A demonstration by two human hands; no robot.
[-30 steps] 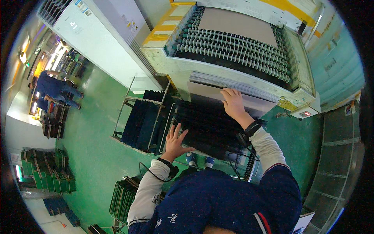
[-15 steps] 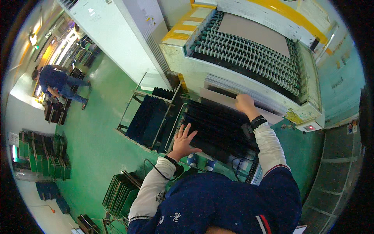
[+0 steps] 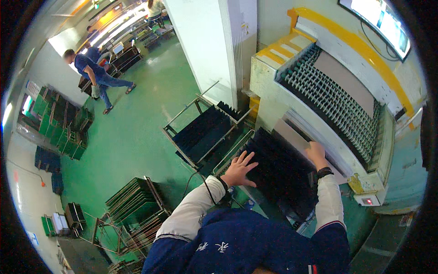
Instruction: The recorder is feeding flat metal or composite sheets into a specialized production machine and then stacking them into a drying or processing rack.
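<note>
My right hand [image 3: 315,154] is closed on the upper edge of a flat grey-beige panel [image 3: 292,138], which stands tilted between the machine's front and a rack. Several more pale panels [image 3: 305,125] stand close behind it. My left hand [image 3: 239,171] hovers over the near left side of the rack, fingers spread, holding nothing. Between my hands the rack is filled with thin, dark upright sheets [image 3: 280,176]. The lower part of the grey-beige panel is hidden by these sheets.
Beyond the panels stands a roller conveyor [image 3: 333,98] with a flat panel [image 3: 344,80] on it. Left of my rack is another metal rack [image 3: 200,134] with dark sheets. Racks of green-edged boards [image 3: 134,201] stand lower left. A co-worker [image 3: 98,75] walks at far left.
My view has turned, so the machine and racks appear farther right. My right hand keeps hold of the panel and my left stays spread. The co-worker, bent over before, is now more upright.
</note>
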